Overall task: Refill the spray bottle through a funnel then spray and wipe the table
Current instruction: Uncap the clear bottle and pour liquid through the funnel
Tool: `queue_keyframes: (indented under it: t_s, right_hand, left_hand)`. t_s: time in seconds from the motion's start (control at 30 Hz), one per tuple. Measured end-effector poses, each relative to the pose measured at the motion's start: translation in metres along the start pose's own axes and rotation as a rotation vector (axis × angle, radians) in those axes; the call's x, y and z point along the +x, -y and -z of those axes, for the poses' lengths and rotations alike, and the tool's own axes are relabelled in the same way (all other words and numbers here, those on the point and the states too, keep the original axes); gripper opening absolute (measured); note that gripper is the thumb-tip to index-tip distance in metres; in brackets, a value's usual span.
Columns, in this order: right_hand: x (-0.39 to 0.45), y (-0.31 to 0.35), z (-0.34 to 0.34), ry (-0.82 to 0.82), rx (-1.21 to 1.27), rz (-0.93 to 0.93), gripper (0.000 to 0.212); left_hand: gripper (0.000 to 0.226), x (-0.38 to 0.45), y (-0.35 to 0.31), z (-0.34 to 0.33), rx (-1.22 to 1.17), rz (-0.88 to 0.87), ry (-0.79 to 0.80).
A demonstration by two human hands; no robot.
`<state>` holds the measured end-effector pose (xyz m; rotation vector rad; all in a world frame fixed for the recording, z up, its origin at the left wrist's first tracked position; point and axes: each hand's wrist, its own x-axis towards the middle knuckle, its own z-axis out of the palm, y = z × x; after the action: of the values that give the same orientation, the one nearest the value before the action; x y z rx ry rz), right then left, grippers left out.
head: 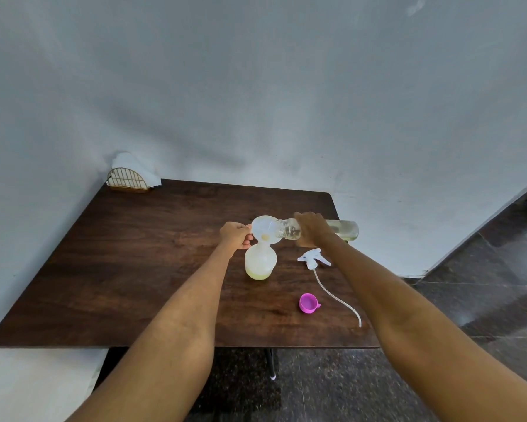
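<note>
Two bare hands work over a dark wooden table (134, 269), pushed into a corner of pale grey walls, with dark speckled floor tiles to its right and in front. Largest of the things in hand is the clear bottle (341, 229), held on its side near the right edge with its open mouth over the funnel (263, 229); the right hand (312, 228) is wrapped round its neck end, fingers clamped on it, so the liquid can run out slowly and under control. Liquid shows in the lower side of that bottle. Below it stands the spray bottle (260, 263), upright, about mid-table toward the right, with a shallow yellowish layer at its base, so the refill looks barely begun. Its neck carries the funnel, whose rim the left hand (234, 236) pinches at the left side, fingers closed on it, likely to stop it tipping under the pour.

At the far left corner sits a wire napkin holder (129, 179) with white paper, probably for wiping. Just right of the spray bottle lies the trigger head (312, 258), unscrewed, its tube trailing toward the near right corner. Nearer the front edge lies a pink cap (308, 303), open side up, seemingly off the clear bottle.
</note>
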<state>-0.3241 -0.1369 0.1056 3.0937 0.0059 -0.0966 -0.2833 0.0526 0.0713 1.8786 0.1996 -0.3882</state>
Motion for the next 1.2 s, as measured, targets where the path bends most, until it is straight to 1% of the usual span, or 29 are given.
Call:
queue_keyframes:
  t_s: [0.13, 0.27, 0.37, 0.47, 0.57, 0.67, 0.77, 0.83, 1.0, 1.1, 1.2]
  right_hand:
    - [-0.002, 0.001, 0.001, 0.004, 0.061, -0.024, 0.044]
    - [-0.001, 0.002, 0.000, 0.038, 0.266, -0.082, 0.045]
    - [0.000, 0.001, 0.003, -0.007, 0.421, -0.146, 0.040]
    - [0.000, -0.003, 0.006, -0.016, 0.541, -0.219, 0.028]
    - [-0.001, -0.007, 0.005, -0.007, 0.633, -0.269, 0.031]
    - [-0.001, -0.006, 0.003, 0.007, 0.628, -0.254, 0.022]
    - [-0.001, -0.004, 0.005, 0.016, 0.611, -0.240, 0.022]
    - [-0.002, -0.003, 0.005, 0.030, 0.592, -0.235, 0.030]
    - [-0.002, 0.002, 0.003, 0.044, 0.439, -0.177, 0.046]
    - [-0.004, 0.004, 0.003, 0.044, 0.346, -0.139, 0.048]
    - [-0.004, 0.005, 0.004, 0.041, 0.262, -0.099, 0.045]
  left_hand:
    - [0.023, 0.000, 0.001, 0.000, -0.005, 0.006, 0.000]
    - [0.022, -0.001, 0.001, 0.000, -0.012, 0.009, 0.006]
    - [0.022, -0.001, 0.000, 0.000, -0.017, 0.010, 0.007]
    - [0.022, -0.001, -0.001, 0.000, -0.022, 0.016, 0.013]
    - [0.022, 0.000, -0.001, -0.001, -0.033, 0.017, 0.020]
    - [0.022, 0.000, -0.001, -0.001, -0.038, 0.022, 0.018]
    - [0.022, 0.000, -0.001, -0.001, -0.037, 0.026, 0.012]
    - [0.022, 0.001, 0.000, -0.001, -0.033, 0.029, 0.006]
    - [0.022, 0.002, 0.001, -0.001, -0.027, 0.030, -0.003]
    - [0.022, 0.003, 0.003, -0.001, -0.028, 0.028, -0.004]
    - [0.022, 0.003, 0.003, 0.000, -0.032, 0.027, -0.002]
